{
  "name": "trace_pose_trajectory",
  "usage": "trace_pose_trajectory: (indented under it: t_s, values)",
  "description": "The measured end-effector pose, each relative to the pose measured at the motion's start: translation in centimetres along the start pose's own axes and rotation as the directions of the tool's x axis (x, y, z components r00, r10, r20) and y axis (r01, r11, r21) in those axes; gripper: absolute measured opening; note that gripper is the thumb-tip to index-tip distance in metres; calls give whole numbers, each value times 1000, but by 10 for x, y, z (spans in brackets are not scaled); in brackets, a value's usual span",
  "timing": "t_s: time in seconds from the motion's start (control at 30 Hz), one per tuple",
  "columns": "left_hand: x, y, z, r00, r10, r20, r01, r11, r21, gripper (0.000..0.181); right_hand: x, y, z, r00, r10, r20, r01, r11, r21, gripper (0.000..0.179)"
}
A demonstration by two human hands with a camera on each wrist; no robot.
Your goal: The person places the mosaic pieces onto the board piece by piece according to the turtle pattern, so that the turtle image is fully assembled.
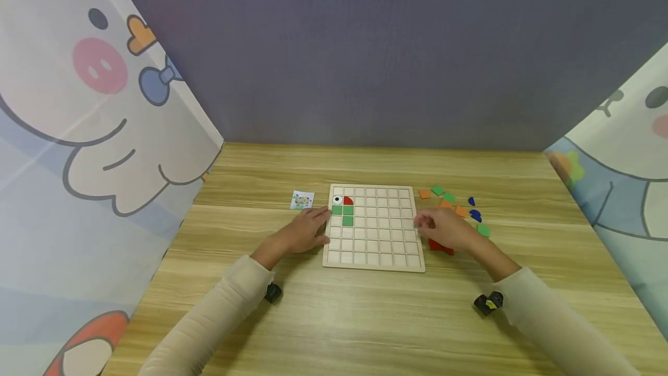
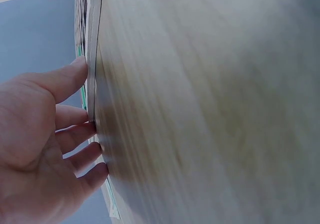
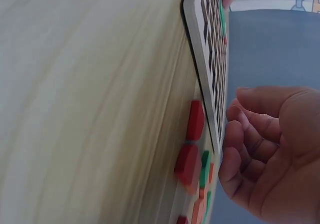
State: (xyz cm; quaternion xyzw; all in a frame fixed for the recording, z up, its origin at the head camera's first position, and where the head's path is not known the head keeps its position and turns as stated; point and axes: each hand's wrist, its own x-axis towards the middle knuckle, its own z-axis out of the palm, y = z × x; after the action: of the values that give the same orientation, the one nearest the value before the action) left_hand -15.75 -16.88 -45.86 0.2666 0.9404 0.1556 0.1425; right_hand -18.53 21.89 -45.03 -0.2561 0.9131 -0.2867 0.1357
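A wooden grid board (image 1: 386, 239) lies on the table. Toward its upper left sit a white eye tile (image 1: 337, 199), a red rounded tile (image 1: 348, 201) and three green square tiles (image 1: 347, 221). My left hand (image 1: 305, 230) rests against the board's left edge, fingers extended; the left wrist view shows its thumb and fingertips touching the rim (image 2: 92, 49). Over the board's right edge hovers my right hand (image 1: 445, 227), its fingers loosely bent. The right wrist view shows nothing between its fingers (image 3: 234, 134). Red pieces (image 1: 440, 247) lie partly hidden beneath that hand.
A small printed pattern card (image 1: 302, 199) lies left of the board. Beyond the right hand are scattered green pieces (image 1: 437, 190), orange squares (image 1: 461, 212) and blue rounded pieces (image 1: 475, 214). A grey wall (image 1: 365, 57) rises behind the table, with cartoon-printed panels on both sides.
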Motion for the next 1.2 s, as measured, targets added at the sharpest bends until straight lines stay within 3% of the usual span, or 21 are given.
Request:
trace_pose_trajectory:
  t_s: [0.27, 0.5, 0.63, 1.2]
  values:
    - [1, -1, 0, 1000, 6, 3, -6, 1000, 7, 71, -22, 11, -4, 999, 13, -37, -14, 999, -37, 8]
    - [1, -1, -1, 1000, 9, 5, -9, 1000, 16, 71, -41, 16, -6, 995, 93, -21, -93, 996, -16, 6]
    - [0, 0, -2, 1000, 5, 9, -5, 1000, 5, 72, -49, 19, -7, 995, 99, -13, -99, 994, -38, 9]
    - [-1, -2, 1, 1000, 6, 3, -6, 1000, -1, 72, -54, 23, -2, 992, 123, -33, -125, 988, -94, 13]
